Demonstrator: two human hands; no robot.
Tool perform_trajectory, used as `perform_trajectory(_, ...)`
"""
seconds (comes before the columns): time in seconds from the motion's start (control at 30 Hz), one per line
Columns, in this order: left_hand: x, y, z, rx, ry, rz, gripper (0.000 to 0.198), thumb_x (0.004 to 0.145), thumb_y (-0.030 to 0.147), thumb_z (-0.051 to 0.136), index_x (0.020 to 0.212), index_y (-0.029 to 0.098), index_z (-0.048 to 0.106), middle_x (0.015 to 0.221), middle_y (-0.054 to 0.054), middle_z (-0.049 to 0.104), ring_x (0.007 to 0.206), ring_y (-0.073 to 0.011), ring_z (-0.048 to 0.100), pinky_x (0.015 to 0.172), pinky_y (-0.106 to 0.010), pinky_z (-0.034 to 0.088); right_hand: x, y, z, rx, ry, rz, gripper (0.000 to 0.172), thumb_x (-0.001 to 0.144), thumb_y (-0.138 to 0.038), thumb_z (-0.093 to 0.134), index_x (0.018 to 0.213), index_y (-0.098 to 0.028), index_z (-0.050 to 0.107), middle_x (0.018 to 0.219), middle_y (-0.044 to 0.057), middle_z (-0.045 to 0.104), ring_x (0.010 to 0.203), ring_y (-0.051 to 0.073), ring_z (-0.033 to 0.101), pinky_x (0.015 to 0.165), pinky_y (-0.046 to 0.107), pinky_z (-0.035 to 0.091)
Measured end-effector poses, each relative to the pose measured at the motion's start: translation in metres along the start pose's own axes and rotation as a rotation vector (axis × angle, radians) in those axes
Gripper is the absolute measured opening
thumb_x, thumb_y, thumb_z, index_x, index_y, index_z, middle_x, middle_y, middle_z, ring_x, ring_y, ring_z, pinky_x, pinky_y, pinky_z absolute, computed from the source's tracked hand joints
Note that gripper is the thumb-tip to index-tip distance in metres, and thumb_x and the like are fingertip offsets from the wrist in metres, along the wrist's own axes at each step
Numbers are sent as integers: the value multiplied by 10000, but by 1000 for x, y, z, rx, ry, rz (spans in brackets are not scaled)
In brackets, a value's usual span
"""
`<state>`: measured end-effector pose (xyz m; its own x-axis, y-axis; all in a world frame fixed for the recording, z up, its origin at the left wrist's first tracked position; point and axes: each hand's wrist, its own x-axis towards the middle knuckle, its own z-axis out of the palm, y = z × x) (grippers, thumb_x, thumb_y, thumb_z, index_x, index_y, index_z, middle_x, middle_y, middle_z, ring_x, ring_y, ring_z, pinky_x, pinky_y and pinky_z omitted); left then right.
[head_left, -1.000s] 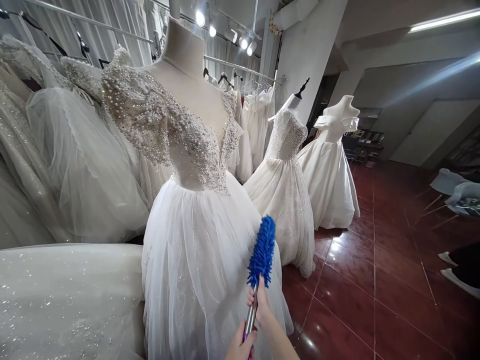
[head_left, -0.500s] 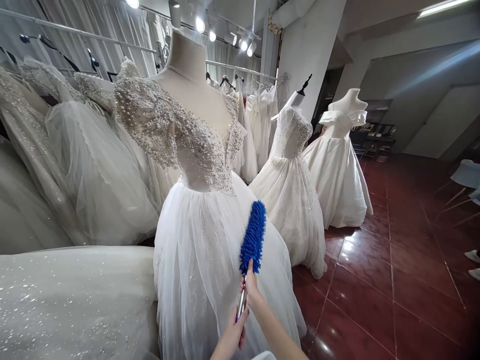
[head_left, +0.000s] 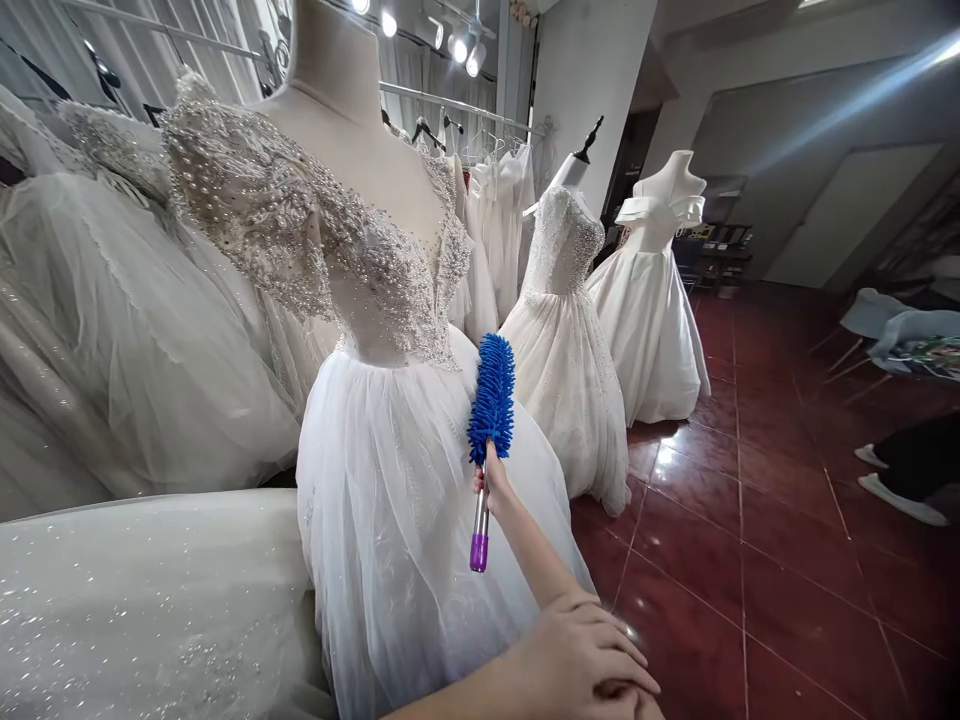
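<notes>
Fingers of the right hand clamp the blue duster upright against the gown's skirt for brushing, while the left hand rests loosely curled, holding nothing.

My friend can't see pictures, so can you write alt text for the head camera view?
A right hand holds a blue fluffy duster against the white tulle skirt of a beaded wedding dress on a mannequin. The left hand rests on the right forearm.

Mannequin neck cut off at top edge; seated person at right edge, only legs visible.
</notes>
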<state>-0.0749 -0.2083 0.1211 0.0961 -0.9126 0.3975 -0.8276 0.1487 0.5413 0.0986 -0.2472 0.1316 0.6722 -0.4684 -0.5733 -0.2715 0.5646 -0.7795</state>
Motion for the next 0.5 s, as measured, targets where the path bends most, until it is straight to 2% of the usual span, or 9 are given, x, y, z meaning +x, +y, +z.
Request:
perform_trajectory(0.13, -17, -2, -12, -196, 3, -103, 332, 815, 310, 587, 1119, 277, 715, 1194, 24, 745, 1147, -116, 643, 1202, -293, 246, -4, 6, -2, 5, 16, 79, 489, 937, -631, 400, 695, -207, 432, 495, -114, 331, 367, 39, 277, 360, 191, 248)
perform_trajectory(0.27, -28, 3, -4, -449, 48, -181, 452, 705, 341, 797, 1148, 355, 706, 1210, 24, 739, 1163, -149, 638, 1222, -320, 169, -8, 23, -7, 2, 46, 87, 474, 934, -637, 394, 711, -219, 412, 456, -123, 320, 347, 40, 288, 364, 183, 243)
perform_trajectory(0.4, -26, 1, 8, -372, 105, -193, 389, 728, 307, 730, 1117, 321, 733, 1162, -2, 757, 1119, -172, 654, 1193, -325, 217, -9, 25, -5, 11, 37, 69, 456, 933, -634, 386, 716, -233, 383, 407, -119, 321, 347, 43, 289, 374, 178, 235)
perform_trajectory(0.5, -22, 0, 11, -283, 91, -173, 355, 745, 296, 629, 1078, 272, 750, 1125, -18, 768, 1081, -170, 667, 1167, -317, 250, -12, 21, -3, 23, 19, 43, 437, 937, -617, 388, 716, -241, 360, 394, -116, 324, 357, 39, 284, 386, 169, 234)
